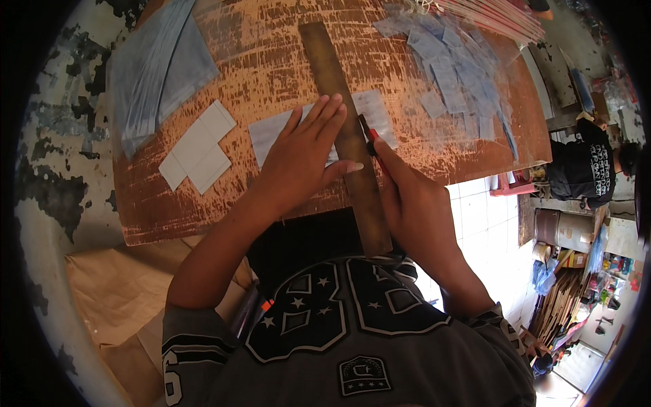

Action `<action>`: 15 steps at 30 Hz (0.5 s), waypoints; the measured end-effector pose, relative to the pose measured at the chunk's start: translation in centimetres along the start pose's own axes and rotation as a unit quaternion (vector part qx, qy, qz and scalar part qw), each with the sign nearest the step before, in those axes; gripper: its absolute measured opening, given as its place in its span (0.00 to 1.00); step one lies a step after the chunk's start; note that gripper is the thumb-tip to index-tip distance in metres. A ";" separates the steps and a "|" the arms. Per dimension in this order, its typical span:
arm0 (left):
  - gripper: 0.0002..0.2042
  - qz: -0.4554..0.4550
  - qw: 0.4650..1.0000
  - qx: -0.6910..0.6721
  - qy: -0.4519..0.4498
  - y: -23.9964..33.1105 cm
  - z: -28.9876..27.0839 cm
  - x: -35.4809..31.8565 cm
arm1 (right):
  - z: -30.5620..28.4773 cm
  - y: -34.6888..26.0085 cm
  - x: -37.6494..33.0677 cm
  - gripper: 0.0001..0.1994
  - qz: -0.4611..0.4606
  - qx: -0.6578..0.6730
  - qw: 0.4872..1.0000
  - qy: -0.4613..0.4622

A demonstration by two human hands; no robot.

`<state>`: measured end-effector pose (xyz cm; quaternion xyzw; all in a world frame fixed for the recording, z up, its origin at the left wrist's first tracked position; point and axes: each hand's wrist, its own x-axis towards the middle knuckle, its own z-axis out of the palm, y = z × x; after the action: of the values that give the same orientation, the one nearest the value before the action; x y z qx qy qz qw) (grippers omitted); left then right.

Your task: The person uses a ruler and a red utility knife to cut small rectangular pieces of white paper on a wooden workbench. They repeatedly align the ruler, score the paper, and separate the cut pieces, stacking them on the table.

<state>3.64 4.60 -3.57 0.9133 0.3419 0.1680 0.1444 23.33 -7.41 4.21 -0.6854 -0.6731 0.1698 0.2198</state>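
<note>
Watching this one through the head cam: the sheet (378,112), thin and pale blue-grey, is lying on the scuffed worktop (261,64) right in front of me, with a long brown ruler (352,144) across it. The near end of the ruler sticks out past the worktop's edge.

My left hand (296,154) is spread flat, not gripping anything. Fingers are together on the ruler's left side, thumb stretched across it, palm over the sheet. My right hand (415,197) is curled round a red cutter (373,135), tip pointing away from me, beside the ruler's right edge. Can't tell if the blade is actually touching the sheet.

Handling-wise, I'd guess the sheet is featherlight, floppy and a bit slick, so it'd skid or crease if pinched in the middle. Better to press it flat, or lift it by a corner. The ruler looks stiff and has some heft, though I can't tell if it's metal or wood. I'd press it mid-length over the sheet, thumb tip well back from the cutter side, because that overhanging end could easily get bumped.

Also around: a white cutout (202,149) on the left and a messy pile of bluish pieces (451,68) at upper right.
</note>
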 end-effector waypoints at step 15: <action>0.49 -0.006 1.000 0.003 -0.022 -0.3 0.1 0.1 | -2.8 -0.1 -6.0 0.27 0.024 0.009 0.996 -0.090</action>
<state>3.57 4.81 -3.75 0.9151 0.3445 0.1464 0.1499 24.52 -13.57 6.24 -0.6812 -0.6719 0.2421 0.1607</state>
